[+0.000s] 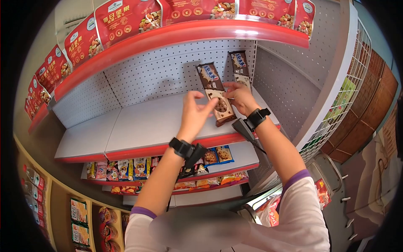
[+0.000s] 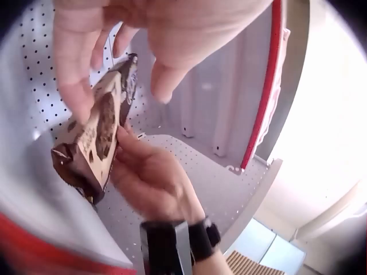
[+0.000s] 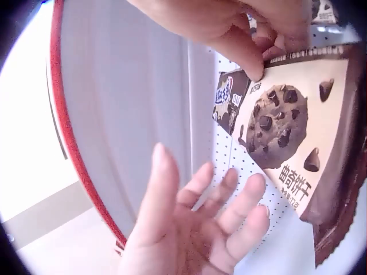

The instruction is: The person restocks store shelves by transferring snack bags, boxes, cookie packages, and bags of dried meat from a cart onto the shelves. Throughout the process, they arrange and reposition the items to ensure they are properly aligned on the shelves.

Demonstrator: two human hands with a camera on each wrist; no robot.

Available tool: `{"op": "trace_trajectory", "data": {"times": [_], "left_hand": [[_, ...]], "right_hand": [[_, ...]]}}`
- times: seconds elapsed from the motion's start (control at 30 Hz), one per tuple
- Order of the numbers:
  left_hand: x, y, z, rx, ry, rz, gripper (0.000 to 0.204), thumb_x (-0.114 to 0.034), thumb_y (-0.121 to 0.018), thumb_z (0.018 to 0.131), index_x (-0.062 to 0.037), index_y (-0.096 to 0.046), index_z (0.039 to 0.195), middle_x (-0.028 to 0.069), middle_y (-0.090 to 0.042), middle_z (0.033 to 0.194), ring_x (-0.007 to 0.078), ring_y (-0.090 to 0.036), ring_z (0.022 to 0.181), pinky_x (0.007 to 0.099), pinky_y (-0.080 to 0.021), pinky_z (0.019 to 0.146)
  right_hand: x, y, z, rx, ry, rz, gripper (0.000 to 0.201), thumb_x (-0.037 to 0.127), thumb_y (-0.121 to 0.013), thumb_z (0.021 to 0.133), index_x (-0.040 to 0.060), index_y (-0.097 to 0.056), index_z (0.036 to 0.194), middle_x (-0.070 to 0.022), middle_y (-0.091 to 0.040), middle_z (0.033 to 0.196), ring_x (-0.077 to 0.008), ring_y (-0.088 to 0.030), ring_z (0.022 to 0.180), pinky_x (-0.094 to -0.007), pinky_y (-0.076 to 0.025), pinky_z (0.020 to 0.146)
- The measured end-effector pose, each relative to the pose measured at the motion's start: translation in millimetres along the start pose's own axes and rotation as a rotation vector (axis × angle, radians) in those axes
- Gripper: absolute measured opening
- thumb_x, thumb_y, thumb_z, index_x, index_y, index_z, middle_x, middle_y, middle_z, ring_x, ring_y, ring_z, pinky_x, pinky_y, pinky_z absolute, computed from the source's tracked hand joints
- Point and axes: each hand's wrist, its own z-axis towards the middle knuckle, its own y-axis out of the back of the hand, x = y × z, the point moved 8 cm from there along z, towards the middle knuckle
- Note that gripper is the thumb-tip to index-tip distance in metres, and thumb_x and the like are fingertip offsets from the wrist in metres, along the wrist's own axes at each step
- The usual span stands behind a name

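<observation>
A brown and cream packet of chocolate chip cookies (image 1: 215, 86) stands tilted over the upper grey shelf (image 1: 147, 122). My right hand (image 1: 243, 99) pinches its right side; in the right wrist view the thumb lies along the edge of the cookie packet (image 3: 281, 126). To the left of it is my left hand (image 1: 194, 117), fingers spread and loosely bent. The right wrist view shows a gap between that left hand (image 3: 200, 229) and the packet. Behind my right hand, a second cookie packet (image 1: 240, 63) leans upright against the perforated back panel, its lower part hidden.
Red nut bags (image 1: 126, 19) line the shelf above, whose red front edge (image 1: 184, 33) overhangs. Lower shelves carry snack bags (image 1: 138, 168) and blue cookie packs (image 1: 218, 155). At right stands a side panel with a white wire grid (image 1: 336, 105).
</observation>
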Motion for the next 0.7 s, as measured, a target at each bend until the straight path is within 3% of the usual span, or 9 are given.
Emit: {"op": "trace_trajectory", "data": {"times": [0.03,0.07,0.13,0.17,0.33,0.4,0.57,0.7], "left_hand": [[-2,2,5,-0.009,0.077,-0.025,0.052,-0.024,-0.069,0.084,-0.0041,-0.038,0.121,0.0066,-0.056,0.104,0.0145,-0.062,0.075,0.0306,-0.054,0.069],[-9,5,10,-0.01,0.075,-0.024,0.052,-0.024,-0.069,0.084,-0.0041,-0.038,0.121,0.0066,-0.056,0.104,0.0145,-0.062,0.075,0.0306,-0.054,0.069],[-2,-15,14,0.325,0.315,-0.094,0.047,-0.026,-0.067,0.086,-0.0063,-0.043,0.122,0.0036,-0.06,0.096,0.0114,-0.061,0.071,0.0256,-0.053,0.067],[-3,-22,19,0.457,0.31,-0.083,0.042,-0.026,-0.064,0.087,-0.007,-0.048,0.121,0.0039,-0.062,0.097,0.0093,-0.061,0.071,0.0225,-0.052,0.065],[2,-31,49,0.501,0.3,-0.018,0.034,-0.021,-0.062,0.089,-0.007,-0.05,0.118,0.0045,-0.061,0.101,0.0098,-0.061,0.074,0.0233,-0.053,0.069],[10,-28,72,0.447,0.294,0.008,0.034,-0.018,-0.062,0.088,-0.0042,-0.05,0.116,0.0094,-0.06,0.102,0.0166,-0.063,0.078,0.029,-0.055,0.07],[36,-36,120,0.478,0.364,0.099,0.036,-0.017,-0.063,0.087,-0.005,-0.048,0.117,0.0074,-0.057,0.112,0.0195,-0.062,0.089,0.0319,-0.054,0.079],[66,-56,150,0.554,0.399,0.144,0.037,-0.016,-0.063,0.087,-0.0047,-0.047,0.118,0.0079,-0.056,0.112,0.0209,-0.062,0.091,0.0327,-0.055,0.079]], "right_hand": [[9,-2,-8,-0.017,0.054,0.038,0.039,-0.011,-0.06,0.076,-0.001,-0.054,0.113,-0.0029,-0.047,0.086,-0.0152,-0.053,0.078,-0.0266,-0.045,0.067],[13,-3,-14,-0.016,0.056,0.039,0.039,-0.011,-0.06,0.076,-0.001,-0.054,0.113,-0.0029,-0.047,0.086,-0.0152,-0.053,0.078,-0.0266,-0.045,0.067],[20,0,-22,-0.034,0.113,0.067,0.039,-0.01,-0.06,0.076,-0.0005,-0.054,0.113,-0.0028,-0.046,0.086,-0.0148,-0.052,0.078,-0.0265,-0.045,0.07],[25,-1,-26,-0.014,0.159,0.047,0.038,-0.009,-0.06,0.077,0.0,-0.054,0.113,-0.0041,-0.049,0.09,-0.0155,-0.053,0.083,-0.0262,-0.046,0.076],[53,18,-65,-0.123,0.342,-0.26,0.033,-0.003,-0.061,0.079,0.0013,-0.054,0.111,-0.0093,-0.055,0.103,-0.0186,-0.055,0.095,-0.0285,-0.045,0.084],[70,19,-103,-0.196,0.64,-0.492,0.032,-0.002,-0.061,0.08,0.002,-0.054,0.111,-0.0084,-0.057,0.1,-0.0184,-0.056,0.093,-0.0287,-0.046,0.082],[30,-7,-199,0.012,0.558,-0.561,0.025,-0.003,-0.06,0.082,0.0011,-0.056,0.106,-0.0099,-0.058,0.094,-0.0189,-0.06,0.088,-0.0302,-0.047,0.079],[-22,7,-254,-0.036,0.304,-0.542,0.024,-0.003,-0.061,0.082,0.0003,-0.056,0.105,-0.0106,-0.059,0.093,-0.0197,-0.062,0.086,-0.0286,-0.048,0.076]]}}
